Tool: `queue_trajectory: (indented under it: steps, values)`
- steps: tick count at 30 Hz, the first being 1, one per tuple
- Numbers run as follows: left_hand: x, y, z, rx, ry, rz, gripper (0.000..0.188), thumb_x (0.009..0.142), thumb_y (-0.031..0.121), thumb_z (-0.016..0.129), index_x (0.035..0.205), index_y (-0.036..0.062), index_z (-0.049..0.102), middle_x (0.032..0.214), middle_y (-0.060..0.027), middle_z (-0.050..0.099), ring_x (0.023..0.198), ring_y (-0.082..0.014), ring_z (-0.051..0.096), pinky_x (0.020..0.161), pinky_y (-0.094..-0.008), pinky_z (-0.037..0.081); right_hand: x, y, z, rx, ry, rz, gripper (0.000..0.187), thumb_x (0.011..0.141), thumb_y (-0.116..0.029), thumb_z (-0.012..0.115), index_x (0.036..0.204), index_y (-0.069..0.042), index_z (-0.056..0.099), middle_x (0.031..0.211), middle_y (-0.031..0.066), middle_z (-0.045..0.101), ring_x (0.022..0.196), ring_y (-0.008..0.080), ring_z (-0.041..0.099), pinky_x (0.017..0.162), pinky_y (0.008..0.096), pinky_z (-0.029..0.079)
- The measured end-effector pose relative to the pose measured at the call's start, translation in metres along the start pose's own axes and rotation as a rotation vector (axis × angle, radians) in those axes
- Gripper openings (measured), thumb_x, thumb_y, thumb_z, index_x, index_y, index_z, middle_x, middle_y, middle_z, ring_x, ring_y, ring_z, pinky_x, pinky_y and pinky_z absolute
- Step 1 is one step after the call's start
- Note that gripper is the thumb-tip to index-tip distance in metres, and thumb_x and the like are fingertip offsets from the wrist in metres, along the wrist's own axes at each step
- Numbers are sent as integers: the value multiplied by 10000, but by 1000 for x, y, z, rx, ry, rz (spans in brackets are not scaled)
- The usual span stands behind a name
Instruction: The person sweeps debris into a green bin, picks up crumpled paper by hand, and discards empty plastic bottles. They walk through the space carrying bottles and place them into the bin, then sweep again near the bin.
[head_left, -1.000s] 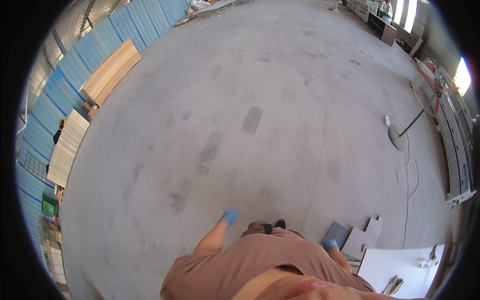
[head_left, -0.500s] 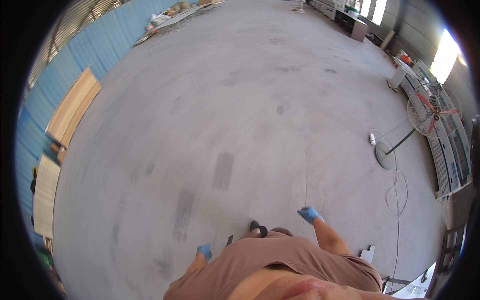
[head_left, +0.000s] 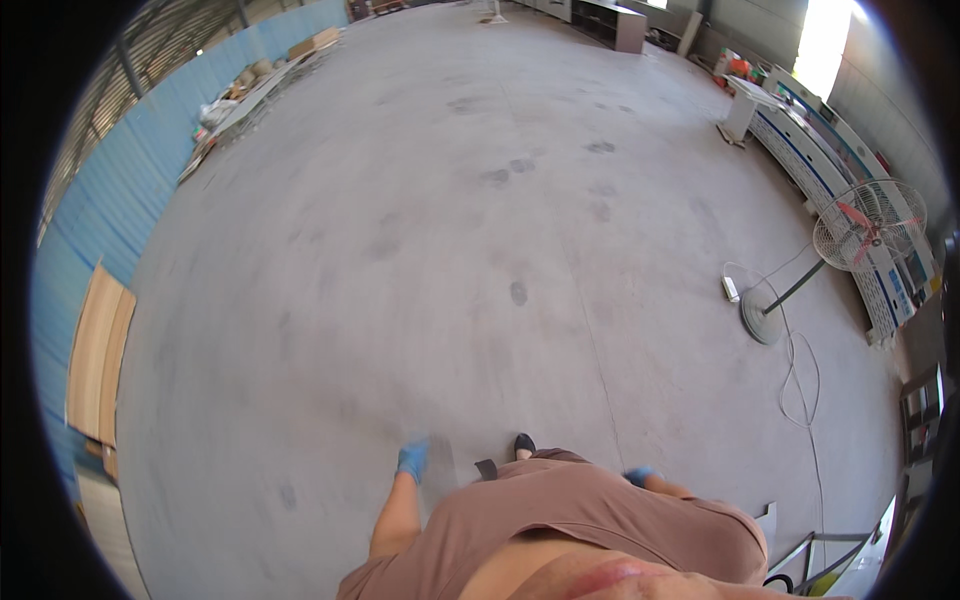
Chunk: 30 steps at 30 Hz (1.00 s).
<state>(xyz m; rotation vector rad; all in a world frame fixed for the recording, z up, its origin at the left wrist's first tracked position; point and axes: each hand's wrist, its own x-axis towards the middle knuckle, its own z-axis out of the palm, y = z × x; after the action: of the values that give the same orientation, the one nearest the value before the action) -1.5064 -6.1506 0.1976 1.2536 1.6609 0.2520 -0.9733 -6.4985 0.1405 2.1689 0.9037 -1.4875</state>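
Note:
My left hand (head_left: 412, 458) wears a blue glove and hangs forward over the grey floor (head_left: 400, 330), smeared by motion. Nothing can be made out in it. Close to my right hip, the blue-gloved right hand (head_left: 640, 477) is small, dark and partly hidden by my forearm, so its fingers do not show clearly. Between the two, a black shoe (head_left: 525, 443) sticks out past my brown shirt (head_left: 560, 500). A small dark flat piece (head_left: 486, 469) shows at the shirt's edge; what it is I cannot tell.
A standing fan (head_left: 870, 230) is at the right, its cord (head_left: 815, 450) trailing over the floor. Behind it runs a long white machine (head_left: 820, 160). Wooden boards (head_left: 97, 355) lean on the blue wall (head_left: 110, 190) at left. A metal frame (head_left: 820, 550) stands near my right side.
My left hand has swung forward while the right has swung back toward my hip. The view has shifted: the fan's surroundings and the left-hand boards sit differently, and floor marks have slid nearer.

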Motion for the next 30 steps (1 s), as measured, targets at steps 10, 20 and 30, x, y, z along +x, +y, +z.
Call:
queue_trajectory:
  steps: [10,20,30]
  values:
    - [172,82,-87,-334,-14,-735,283,935,366,595,885,109,700,784,-54,668,690,-203,599,614,-423,471,49,-494,-517,431,502,-609,640,896,-461,616,1347,-7,587,1339,195,622,1263,319,581,1067,393,446]
    - [673,443,-193,-257,44,-363,244,936,361,589,918,130,668,820,-59,641,693,-186,576,594,-382,457,191,-529,-650,255,316,-21,473,890,-465,575,998,-34,738,1019,177,728,955,314,687,835,448,522]
    - [1039,769,-210,-286,-84,101,167,914,281,651,990,131,654,870,-1,623,731,-134,553,623,-350,462,393,-656,-899,175,-61,103,487,943,-482,520,1155,-94,725,1079,115,730,989,278,694,869,461,519]
